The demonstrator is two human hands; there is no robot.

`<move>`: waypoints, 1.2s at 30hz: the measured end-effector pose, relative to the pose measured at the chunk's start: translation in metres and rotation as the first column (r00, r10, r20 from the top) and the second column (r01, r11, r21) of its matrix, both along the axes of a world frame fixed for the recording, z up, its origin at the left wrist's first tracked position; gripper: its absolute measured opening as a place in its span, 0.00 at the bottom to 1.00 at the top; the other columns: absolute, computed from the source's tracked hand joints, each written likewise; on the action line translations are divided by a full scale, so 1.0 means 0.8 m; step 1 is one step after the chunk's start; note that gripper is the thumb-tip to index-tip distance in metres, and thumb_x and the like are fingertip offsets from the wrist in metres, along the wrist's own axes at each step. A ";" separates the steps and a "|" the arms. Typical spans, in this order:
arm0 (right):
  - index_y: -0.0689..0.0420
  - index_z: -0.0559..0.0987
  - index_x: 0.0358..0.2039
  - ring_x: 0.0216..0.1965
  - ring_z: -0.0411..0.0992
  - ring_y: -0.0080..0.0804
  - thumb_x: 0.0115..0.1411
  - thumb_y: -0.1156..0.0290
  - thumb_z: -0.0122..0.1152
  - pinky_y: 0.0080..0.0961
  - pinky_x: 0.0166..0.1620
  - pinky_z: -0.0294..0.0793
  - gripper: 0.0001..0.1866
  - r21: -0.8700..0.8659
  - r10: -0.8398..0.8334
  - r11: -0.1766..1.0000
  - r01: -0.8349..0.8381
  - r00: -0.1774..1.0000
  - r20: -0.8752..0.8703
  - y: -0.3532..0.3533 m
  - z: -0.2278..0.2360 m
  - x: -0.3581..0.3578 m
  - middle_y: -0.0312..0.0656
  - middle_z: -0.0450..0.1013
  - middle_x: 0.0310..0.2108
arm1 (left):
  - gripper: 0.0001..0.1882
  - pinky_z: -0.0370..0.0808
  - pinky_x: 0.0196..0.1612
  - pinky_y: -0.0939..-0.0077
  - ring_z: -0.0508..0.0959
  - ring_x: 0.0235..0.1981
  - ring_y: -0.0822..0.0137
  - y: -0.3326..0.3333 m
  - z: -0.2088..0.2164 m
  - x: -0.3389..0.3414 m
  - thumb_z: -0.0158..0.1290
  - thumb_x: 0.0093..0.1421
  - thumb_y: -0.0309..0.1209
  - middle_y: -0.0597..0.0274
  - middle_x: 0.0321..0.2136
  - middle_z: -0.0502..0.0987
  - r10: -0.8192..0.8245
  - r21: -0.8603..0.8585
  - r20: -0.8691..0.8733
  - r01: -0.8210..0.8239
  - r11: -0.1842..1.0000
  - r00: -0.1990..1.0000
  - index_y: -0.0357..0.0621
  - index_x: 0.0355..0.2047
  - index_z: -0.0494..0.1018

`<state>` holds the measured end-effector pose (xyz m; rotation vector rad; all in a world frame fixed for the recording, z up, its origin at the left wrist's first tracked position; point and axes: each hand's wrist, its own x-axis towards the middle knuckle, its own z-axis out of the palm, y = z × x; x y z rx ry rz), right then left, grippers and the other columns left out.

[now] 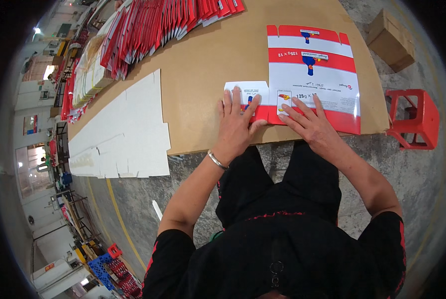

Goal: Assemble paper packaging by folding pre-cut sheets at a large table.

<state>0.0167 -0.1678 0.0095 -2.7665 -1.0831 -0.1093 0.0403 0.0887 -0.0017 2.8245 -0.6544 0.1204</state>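
Now, the left hand [235,127] and right hand [318,130] lie with fingers spread on the flat carton [312,82] at the near edge of the table [203,102]. Leftward lies a white board [133,132], with a red stack [155,25] beyond; past the right edge stand a stool [426,118] and a box [391,42], its inside hidden.

Both hands [235,130] palm-down, fingers [236,97] spread, bare forearms [189,192] angled inward
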 end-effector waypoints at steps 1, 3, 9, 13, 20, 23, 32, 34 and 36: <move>0.48 0.65 0.63 0.68 0.53 0.40 0.56 0.79 0.56 0.66 0.66 0.46 0.33 -0.011 0.010 1.000 -0.010 1.000 -0.004 0.000 0.001 0.001 0.37 0.60 0.65 | 0.34 0.47 0.63 0.32 0.49 0.67 0.35 -0.002 -0.002 0.002 0.52 0.60 0.53 0.38 0.66 0.49 0.010 -0.011 -0.004 -0.010 1.000 1.000 0.60 0.64 0.62; 0.47 0.65 0.64 0.69 0.53 0.38 0.56 0.80 0.56 0.65 0.66 0.46 0.34 -0.032 0.017 0.999 -0.018 1.000 -0.018 0.001 0.003 0.004 0.36 0.59 0.66 | 0.36 0.43 0.63 0.32 0.47 0.69 0.39 -0.003 -0.006 0.006 0.55 0.57 0.53 0.41 0.68 0.49 0.030 -0.057 -0.056 -0.033 0.998 0.998 0.56 0.64 0.62; 0.48 0.65 0.63 0.69 0.53 0.37 0.52 0.88 0.51 0.61 0.68 0.42 0.37 0.025 0.013 1.000 -0.011 0.996 -0.083 0.000 0.004 0.007 0.38 0.58 0.67 | 0.43 0.39 0.65 0.33 0.45 0.70 0.42 -0.037 0.003 0.071 0.64 0.49 0.49 0.43 0.68 0.50 0.157 -0.171 -0.181 -0.188 0.967 0.971 0.49 0.63 0.63; 0.55 0.67 0.61 0.63 0.62 0.43 0.50 0.88 0.54 0.50 0.65 0.55 0.35 0.292 0.028 0.956 0.009 0.992 -0.121 -0.008 0.008 -0.019 0.45 0.65 0.61 | 0.42 0.38 0.67 0.38 0.46 0.70 0.43 -0.050 -0.008 0.103 0.63 0.50 0.48 0.41 0.67 0.52 0.185 -0.262 -0.178 -0.228 0.938 0.966 0.46 0.62 0.63; 0.60 0.64 0.60 0.57 0.67 0.34 0.70 0.69 0.46 0.38 0.57 0.70 0.20 0.392 0.266 0.133 0.910 0.348 -0.899 -0.024 -0.009 -0.170 0.44 0.67 0.56 | 0.45 0.46 0.70 0.62 0.46 0.71 0.49 -0.077 0.021 -0.059 0.58 0.60 0.40 0.39 0.68 0.47 -0.314 -0.806 -0.542 -0.376 0.458 0.780 0.34 0.68 0.46; 0.59 0.64 0.60 0.55 0.69 0.33 0.67 0.72 0.49 0.35 0.56 0.71 0.21 0.339 0.177 -0.245 0.908 0.386 -0.905 -0.024 0.006 -0.140 0.43 0.68 0.54 | 0.45 0.47 0.69 0.61 0.44 0.71 0.50 -0.066 0.063 -0.101 0.58 0.61 0.39 0.40 0.69 0.44 -0.385 -0.787 -0.504 -0.227 0.574 0.774 0.40 0.69 0.43; 0.63 0.60 0.65 0.50 0.72 0.26 0.61 0.80 0.56 0.24 0.52 0.72 0.32 0.293 -0.248 0.379 0.878 0.401 -0.882 -0.246 0.038 0.150 0.43 0.73 0.53 | 0.52 0.45 0.67 0.41 0.43 0.71 0.44 0.188 0.053 -0.111 0.66 0.47 0.39 0.46 0.70 0.43 0.605 0.199 -0.183 -0.573 0.795 0.775 0.44 0.68 0.50; 0.64 0.62 0.64 0.49 0.73 0.27 0.60 0.81 0.57 0.24 0.52 0.73 0.31 0.441 -0.285 0.442 0.781 0.588 -0.757 -0.228 0.014 0.259 0.44 0.74 0.50 | 0.53 0.45 0.67 0.40 0.42 0.71 0.44 0.203 0.063 -0.125 0.67 0.47 0.38 0.46 0.70 0.42 0.704 0.259 -0.234 -0.655 0.710 0.671 0.44 0.69 0.48; 0.66 0.67 0.60 0.46 0.74 0.27 0.60 0.80 0.58 0.24 0.51 0.74 0.27 0.359 -0.408 0.478 0.802 0.565 -0.718 -0.140 0.008 0.374 0.44 0.76 0.48 | 0.55 0.44 0.67 0.38 0.41 0.71 0.44 0.222 0.060 -0.145 0.67 0.46 0.37 0.47 0.71 0.40 0.795 0.345 -0.264 -0.716 0.606 0.546 0.43 0.69 0.46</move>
